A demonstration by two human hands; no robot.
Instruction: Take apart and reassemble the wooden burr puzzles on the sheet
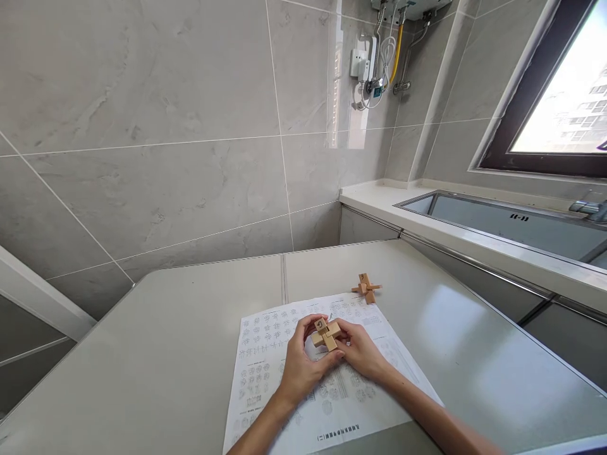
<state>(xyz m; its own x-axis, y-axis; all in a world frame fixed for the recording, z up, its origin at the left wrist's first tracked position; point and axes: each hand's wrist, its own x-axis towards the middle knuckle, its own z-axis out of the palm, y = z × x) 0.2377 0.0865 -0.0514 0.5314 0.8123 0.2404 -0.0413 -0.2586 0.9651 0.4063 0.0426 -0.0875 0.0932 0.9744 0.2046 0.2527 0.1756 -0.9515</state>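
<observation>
Between my two hands is a wooden burr puzzle (326,336) of interlocking light-wood bars, with a dark mark on its upper block. My left hand (303,357) curls round its left and near side, thumb reaching along the front. From the right, my right hand (361,349) pinches it, with some fingertips hidden behind the wood. Both hands are over a printed instruction sheet (270,411) covered in small puzzle diagrams. Past the sheet's far right corner sits a second wooden burr puzzle (367,288), a little darker, also marked on top; neither hand touches it.
The sheet lies on a pale table (156,360) with a seam across it. A grey tiled wall (190,189) stands behind. To the right run a white counter (370,201) and a steel sink (512,221) under a window (564,95). Pipes and a socket (359,63) are on the wall.
</observation>
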